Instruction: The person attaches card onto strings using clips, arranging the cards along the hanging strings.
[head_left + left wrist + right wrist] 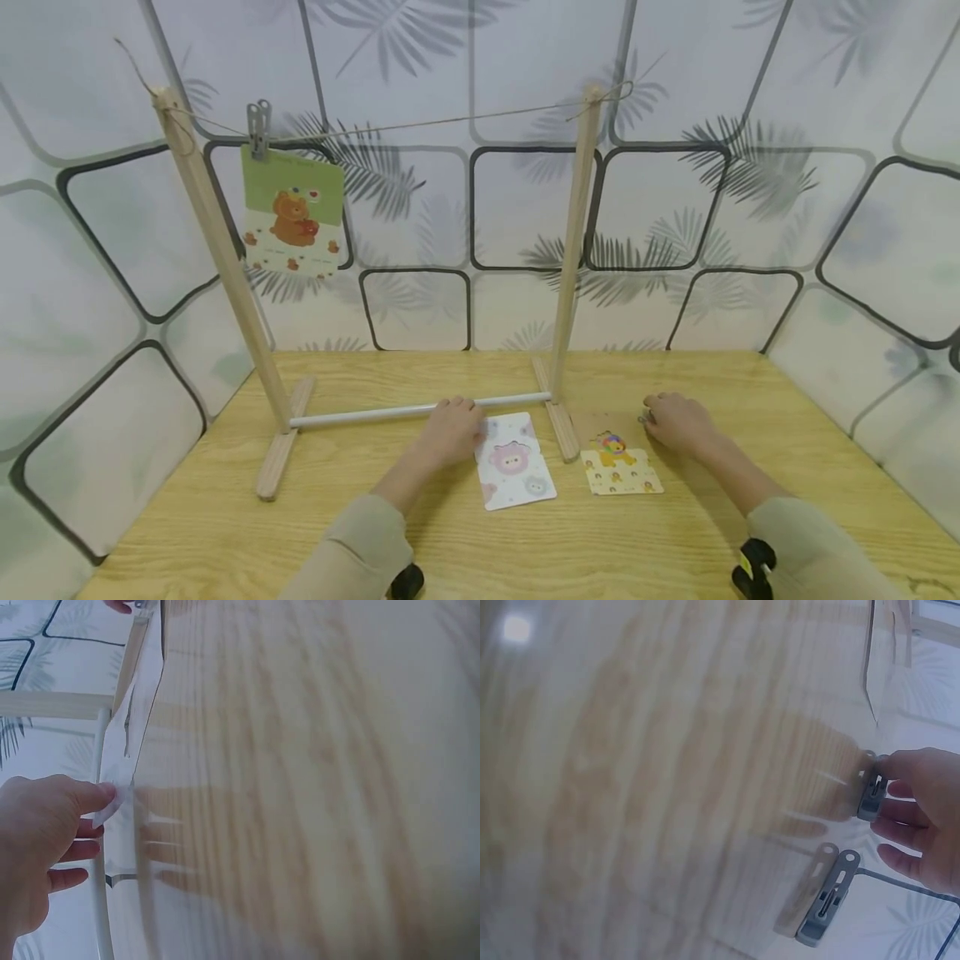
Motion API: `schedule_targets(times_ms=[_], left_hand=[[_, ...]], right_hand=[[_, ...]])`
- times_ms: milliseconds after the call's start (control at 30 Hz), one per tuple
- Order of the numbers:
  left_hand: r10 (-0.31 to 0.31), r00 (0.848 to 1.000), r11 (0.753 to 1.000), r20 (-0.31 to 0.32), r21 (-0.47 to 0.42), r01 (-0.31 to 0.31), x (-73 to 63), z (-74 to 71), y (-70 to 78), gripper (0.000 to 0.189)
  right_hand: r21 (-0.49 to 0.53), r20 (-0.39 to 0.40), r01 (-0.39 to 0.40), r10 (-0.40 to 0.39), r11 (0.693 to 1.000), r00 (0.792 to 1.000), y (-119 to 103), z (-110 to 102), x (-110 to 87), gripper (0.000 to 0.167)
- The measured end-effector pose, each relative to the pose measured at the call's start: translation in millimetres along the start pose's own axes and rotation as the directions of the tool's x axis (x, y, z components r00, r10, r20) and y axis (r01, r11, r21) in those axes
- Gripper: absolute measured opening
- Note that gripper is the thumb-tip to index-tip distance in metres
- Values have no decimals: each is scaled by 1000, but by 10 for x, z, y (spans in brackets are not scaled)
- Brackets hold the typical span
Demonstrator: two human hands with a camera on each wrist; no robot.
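White card (514, 460), 6 o'clock: pink cartoon face. Yellow card (619, 475), 4:30: rainbow-maned animal. Clip (871, 799), 4 o'clock: grey.

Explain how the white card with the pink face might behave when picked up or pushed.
The white card likely feels light and may flex, since its edge looks thin in the left wrist view. Rolling seems unlikely, given its broad, flat shape.
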State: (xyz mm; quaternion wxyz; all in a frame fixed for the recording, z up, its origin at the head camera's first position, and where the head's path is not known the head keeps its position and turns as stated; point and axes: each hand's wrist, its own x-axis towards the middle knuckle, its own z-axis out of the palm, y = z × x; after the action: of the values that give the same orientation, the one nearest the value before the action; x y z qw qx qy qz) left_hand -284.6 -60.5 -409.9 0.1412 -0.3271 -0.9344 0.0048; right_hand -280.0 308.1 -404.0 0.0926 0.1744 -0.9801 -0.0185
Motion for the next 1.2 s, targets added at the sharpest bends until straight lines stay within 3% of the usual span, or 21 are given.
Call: schedule_targets(times_ms=[400,567,800,1033,1200], left_hand=[[24,991,1000,-135,-9,-26,-4,-80,-27,20],[43,982,999,-186,12,-41,-30,-130,-45,14],[45,977,998,-207,62,-33,-50,-188,-76,20],[18,973,997,-228,81,1,-43,-245,-122,22],[15,959,995,-283,102,15,-60,-313,-170,15]], right_hand=[[12,5,-41,41,999,999,21,-84,-3,19],[23,-49,-44,45,999,998,37,-116,0,14],[16,-146,-21,23,1000,989,49,-164,2,13],[-19,-268,43,-47,999,962,33,-252,-3,17],[-43,-383,96,-105,994,918,34,-285,-3,17]])
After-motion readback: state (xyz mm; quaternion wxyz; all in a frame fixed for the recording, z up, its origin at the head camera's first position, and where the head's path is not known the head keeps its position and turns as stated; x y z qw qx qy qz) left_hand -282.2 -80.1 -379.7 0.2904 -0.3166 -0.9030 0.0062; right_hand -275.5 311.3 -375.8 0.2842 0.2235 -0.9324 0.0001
